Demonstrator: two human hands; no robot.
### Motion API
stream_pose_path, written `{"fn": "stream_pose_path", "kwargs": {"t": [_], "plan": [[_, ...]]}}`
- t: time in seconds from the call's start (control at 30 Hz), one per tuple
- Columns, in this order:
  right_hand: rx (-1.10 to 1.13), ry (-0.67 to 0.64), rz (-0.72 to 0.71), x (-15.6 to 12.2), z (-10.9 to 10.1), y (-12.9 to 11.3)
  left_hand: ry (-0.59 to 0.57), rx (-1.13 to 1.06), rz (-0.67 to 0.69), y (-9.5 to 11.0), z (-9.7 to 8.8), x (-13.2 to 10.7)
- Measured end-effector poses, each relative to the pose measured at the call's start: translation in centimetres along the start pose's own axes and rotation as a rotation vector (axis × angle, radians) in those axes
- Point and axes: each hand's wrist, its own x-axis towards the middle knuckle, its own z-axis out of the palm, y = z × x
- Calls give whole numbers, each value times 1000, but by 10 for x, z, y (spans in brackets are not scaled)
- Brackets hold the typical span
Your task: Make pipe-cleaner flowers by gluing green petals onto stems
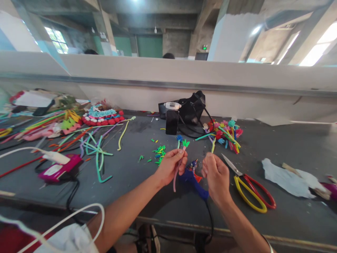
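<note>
My left hand (170,166) pinches two small pipe-cleaner flowers, one with a green head (185,143) and one with a blue head (179,138), their pink stem hanging down below the fingers. My right hand (214,171) is closed around a thin yellow-green stem (213,145) that sticks up from the fist. Both hands hover above the dark table (147,182), close together. A blue glue gun (195,179) lies on the table right under them.
Yellow and red scissors (250,189) lie right of my right hand. A pile of finished flowers (223,133), a black bag (192,110) and a phone (172,122) sit behind. Loose pipe cleaners (97,149), green scraps (159,153) and a pink device (59,168) lie left. White cloth (286,179) at right.
</note>
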Motion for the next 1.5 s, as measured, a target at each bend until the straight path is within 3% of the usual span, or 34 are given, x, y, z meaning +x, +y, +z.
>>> {"fn": "stream_pose_path", "kwargs": {"t": [0.07,0.17,0.37,0.7,1.0,1.23,1.4,1.5], "plan": [[39,44,41,2,-3,1,16,-5,-10,1,0,0],[-115,68,0,6,-7,7,21,3,-15,1,1,0],[-202,-91,3,7,-7,18,-4,28,4,-1,1,-1],[-106,-182,-9,0,2,6,-104,131,-16,-5,7,-6],[-178,-120,-55,-1,2,0,-125,227,6,-8,7,-9],[-286,-101,-95,-3,-1,4,-110,169,28,-6,4,-5],[-69,-23,-16,-9,-3,1,-40,99,59,-5,0,0],[74,8,-48,-14,-2,-19,-2,79,91,-5,-2,2]]}}
